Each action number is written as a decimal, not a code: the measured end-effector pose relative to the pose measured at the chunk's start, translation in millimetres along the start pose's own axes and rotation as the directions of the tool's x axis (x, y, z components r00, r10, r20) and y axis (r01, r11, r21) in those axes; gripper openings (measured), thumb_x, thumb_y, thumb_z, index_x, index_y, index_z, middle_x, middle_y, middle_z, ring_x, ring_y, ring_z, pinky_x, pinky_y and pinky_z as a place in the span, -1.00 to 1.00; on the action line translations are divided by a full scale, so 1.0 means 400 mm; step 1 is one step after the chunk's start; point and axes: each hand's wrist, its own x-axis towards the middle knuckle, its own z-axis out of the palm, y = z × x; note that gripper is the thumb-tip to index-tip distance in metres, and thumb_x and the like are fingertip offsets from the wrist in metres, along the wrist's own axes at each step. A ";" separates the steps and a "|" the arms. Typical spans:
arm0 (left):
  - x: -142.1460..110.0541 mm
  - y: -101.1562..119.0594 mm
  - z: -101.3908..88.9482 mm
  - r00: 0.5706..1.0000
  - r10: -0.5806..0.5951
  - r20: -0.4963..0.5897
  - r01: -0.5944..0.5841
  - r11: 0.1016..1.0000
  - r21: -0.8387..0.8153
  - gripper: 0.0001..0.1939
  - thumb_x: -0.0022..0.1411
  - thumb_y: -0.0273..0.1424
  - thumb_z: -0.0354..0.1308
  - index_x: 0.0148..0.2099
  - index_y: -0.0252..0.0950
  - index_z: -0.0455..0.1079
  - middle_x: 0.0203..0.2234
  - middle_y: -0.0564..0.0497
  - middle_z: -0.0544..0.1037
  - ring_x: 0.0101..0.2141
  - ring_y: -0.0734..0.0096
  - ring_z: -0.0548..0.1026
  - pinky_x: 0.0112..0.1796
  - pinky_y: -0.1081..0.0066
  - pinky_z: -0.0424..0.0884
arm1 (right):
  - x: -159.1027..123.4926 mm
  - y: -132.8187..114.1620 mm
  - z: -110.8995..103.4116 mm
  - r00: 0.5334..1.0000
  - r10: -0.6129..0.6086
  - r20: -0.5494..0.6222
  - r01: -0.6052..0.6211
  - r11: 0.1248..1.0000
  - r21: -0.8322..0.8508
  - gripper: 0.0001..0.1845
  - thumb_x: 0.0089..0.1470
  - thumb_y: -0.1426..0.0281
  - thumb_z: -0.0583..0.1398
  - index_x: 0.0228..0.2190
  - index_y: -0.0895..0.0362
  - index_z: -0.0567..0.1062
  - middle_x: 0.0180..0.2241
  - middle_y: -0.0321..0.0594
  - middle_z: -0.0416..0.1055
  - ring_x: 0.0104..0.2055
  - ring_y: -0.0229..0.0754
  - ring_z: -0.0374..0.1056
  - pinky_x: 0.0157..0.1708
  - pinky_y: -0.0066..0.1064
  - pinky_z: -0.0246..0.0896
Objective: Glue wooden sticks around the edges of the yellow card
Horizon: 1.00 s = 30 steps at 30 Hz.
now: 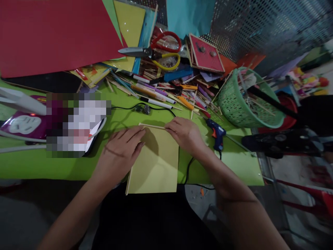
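A yellow sheet of card [158, 166] lies on the green table in front of me, its near edge reaching past the table edge. A thin wooden stick [154, 126] runs along its far edge, and another stick [128, 185] lines its left edge. My left hand [122, 147] rests over the far left corner, fingers stretched out and laid on the card and stick. At the far right corner my right hand [186, 135] is closed, its fingertips pinching the right end of the far stick. A blue glue gun [218, 135] lies to the right of my right hand.
Scissors [145, 52], several markers [156, 103] and loose sticks are heaped at the back. A green basket [234, 100] stands at right. On the left are a purple power strip [24, 121], a blurred-out object [78, 125] and red card [57, 34]. A black cord [188, 170] trails nearby.
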 end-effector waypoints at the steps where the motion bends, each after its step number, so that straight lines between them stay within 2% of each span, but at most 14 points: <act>1: 0.003 -0.001 0.001 1.000 -0.006 0.015 0.006 1.000 0.007 -0.60 0.53 -0.39 0.00 0.30 -0.33 0.41 0.27 -0.15 0.52 0.14 0.01 0.54 0.16 -0.02 0.43 | 0.000 -0.001 -0.001 1.000 0.005 0.004 -0.005 1.000 -0.006 -0.75 0.40 0.46 0.14 -0.23 0.11 0.64 -0.27 -0.11 0.57 -0.25 -0.11 0.39 -0.27 -0.27 0.11; 6: 0.006 -0.007 0.016 0.999 -0.029 0.046 0.029 1.000 0.010 -0.52 0.53 -0.34 0.00 0.41 -0.23 0.32 0.35 -0.09 0.44 0.20 -0.04 0.47 0.21 -0.09 0.36 | 0.003 -0.005 -0.002 1.000 0.018 0.025 -0.018 1.000 -0.021 -0.77 0.40 0.46 0.16 -0.23 0.12 0.64 -0.26 -0.10 0.58 -0.23 -0.10 0.39 -0.27 -0.27 0.10; 20: 0.009 -0.007 0.016 0.996 -0.048 0.080 0.042 0.997 0.070 -0.52 0.54 -0.30 -0.04 0.40 -0.23 0.34 0.34 -0.07 0.45 0.15 -0.08 0.47 0.17 -0.10 0.37 | -0.002 0.004 -0.005 0.999 0.027 0.019 -0.028 0.999 0.017 -0.75 0.39 0.48 0.15 -0.17 0.12 0.66 -0.23 -0.08 0.59 -0.22 -0.09 0.43 -0.24 -0.26 0.17; 24: 0.009 -0.010 0.017 0.997 -0.040 0.071 0.035 0.997 0.062 -0.55 0.53 -0.30 -0.02 0.36 -0.21 0.38 0.34 -0.04 0.46 0.13 -0.08 0.48 0.16 -0.11 0.38 | -0.016 0.024 -0.029 0.995 0.079 -0.062 -0.074 0.994 0.085 -0.74 0.38 0.47 0.15 -0.19 0.10 0.67 -0.22 -0.09 0.60 -0.18 -0.07 0.46 -0.19 -0.25 0.24; 30: 0.009 -0.018 0.020 0.998 -0.020 0.055 0.016 0.996 0.086 -0.56 0.52 -0.32 -0.02 0.35 -0.20 0.38 0.33 -0.02 0.47 0.09 -0.11 0.49 0.11 -0.13 0.39 | -0.056 0.048 -0.088 0.960 0.180 -0.214 -0.138 0.971 0.197 -0.78 0.38 0.42 0.19 -0.19 0.08 0.67 -0.19 -0.11 0.61 -0.12 -0.06 0.51 -0.09 -0.24 0.34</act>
